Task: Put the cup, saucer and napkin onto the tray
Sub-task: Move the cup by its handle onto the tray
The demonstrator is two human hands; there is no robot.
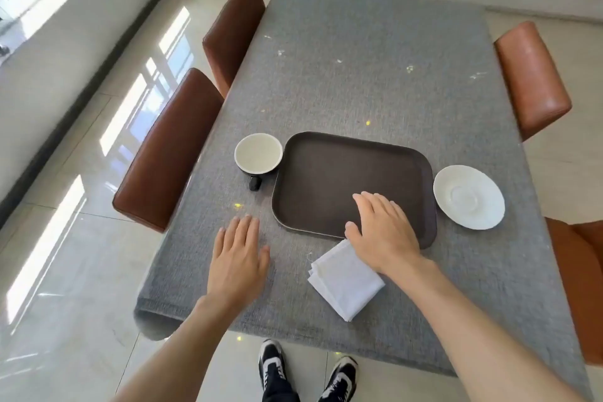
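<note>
Meanwhile, the brown tray (326,179) on the grey bench (375,59) holds nothing: cup (258,153) beside its left edge, saucer (469,196) right, folded napkin (346,281) in front. Both hands, left hand (237,258) and right hand (381,232), are flat, fingers (372,202) spread, gripping nothing.

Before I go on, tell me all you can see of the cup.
The cup stands upright on the grey tablecloth, just left of the brown tray, very close to its rim; whether they touch is unclear. It is dark outside and pale cream inside, looks ceramic, and appears empty. Its dark handle points toward the person. Neither hand touches it; the left hand is nearer.
</note>
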